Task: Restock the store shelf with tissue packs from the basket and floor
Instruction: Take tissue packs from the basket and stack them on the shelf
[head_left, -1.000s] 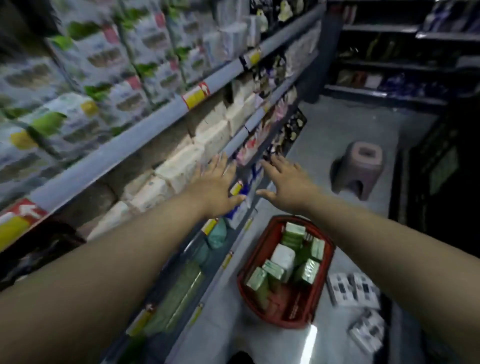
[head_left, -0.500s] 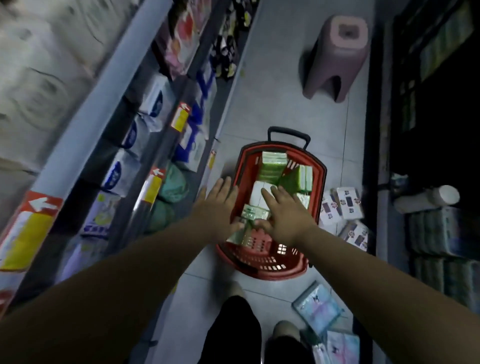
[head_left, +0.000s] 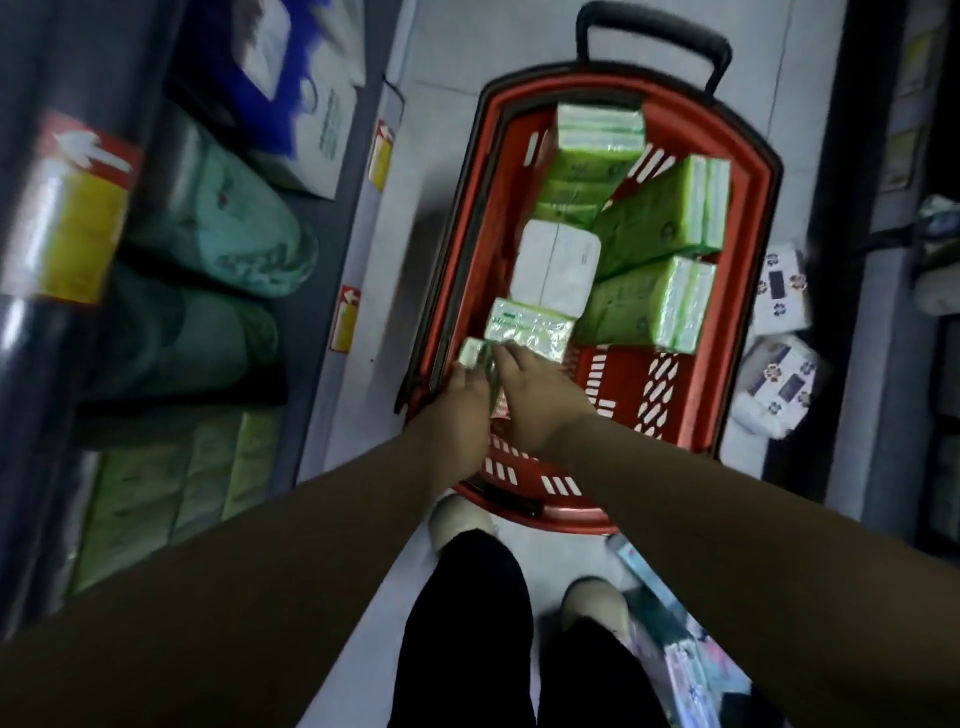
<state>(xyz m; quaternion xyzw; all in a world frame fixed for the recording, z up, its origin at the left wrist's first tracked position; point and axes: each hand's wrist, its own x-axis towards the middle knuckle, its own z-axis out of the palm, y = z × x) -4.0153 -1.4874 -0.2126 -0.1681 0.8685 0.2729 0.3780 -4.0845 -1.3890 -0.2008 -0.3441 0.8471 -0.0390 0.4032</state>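
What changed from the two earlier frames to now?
Both hands dropped from the store shelf into the red plastic basket. The left hand now grips a small green-and-white tissue pack at its near-left corner; the right hand touches it, grip unclear. The basket, its other green packs and the white patterned packs on the floor stayed put.
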